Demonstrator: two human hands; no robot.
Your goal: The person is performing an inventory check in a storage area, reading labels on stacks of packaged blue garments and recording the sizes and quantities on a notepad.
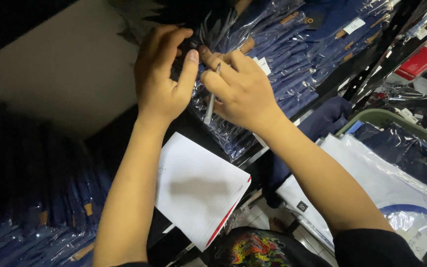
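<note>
Left hand (161, 79), fingers spread wide, and right hand (240, 89), gripping a slim silver pen (210, 106) pointing to 6 o'clock, meet on clear-bagged navy garments (292, 54) stacked toward 2 o'clock.

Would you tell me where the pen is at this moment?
In the head view the pen sits just left of centre, held in the right hand, pointing down toward the lined notepad and lying against the bagged navy garments.
</note>
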